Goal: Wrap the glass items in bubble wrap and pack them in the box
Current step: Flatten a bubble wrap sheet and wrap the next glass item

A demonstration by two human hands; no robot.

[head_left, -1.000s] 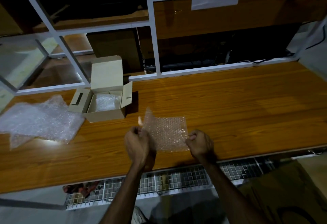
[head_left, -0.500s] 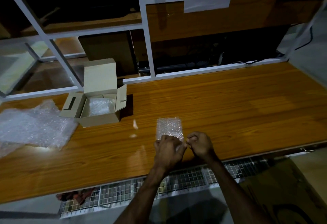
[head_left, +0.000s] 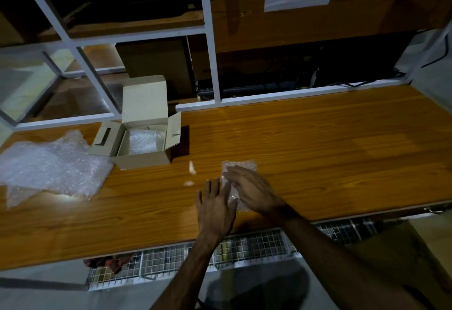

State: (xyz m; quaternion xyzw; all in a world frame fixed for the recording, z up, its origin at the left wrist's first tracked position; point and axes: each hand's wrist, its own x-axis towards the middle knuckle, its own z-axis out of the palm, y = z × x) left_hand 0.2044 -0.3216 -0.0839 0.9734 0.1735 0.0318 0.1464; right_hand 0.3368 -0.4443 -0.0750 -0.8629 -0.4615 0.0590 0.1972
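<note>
While the small open tan cardboard box [head_left: 144,136] sits at ten o'clock on the orange-brown wooden table [head_left: 318,153], it holds one clear bubble-wrapped bundle [head_left: 144,141]. Near the front edge lies a small folded packet of clear bubble wrap [head_left: 241,167], contents unreadable. Right hand [head_left: 252,191] presses it flat-fingered; left hand [head_left: 215,208] rests beside it, fingers straight, grasping nothing. A loose crumpled bubble-wrap sheet [head_left: 51,167] lies at nine o'clock.

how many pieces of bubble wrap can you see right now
3: a loose sheet at the table's left end, one bundle inside the open box, one folded piece under the right hand. Others may be hidden.
</note>
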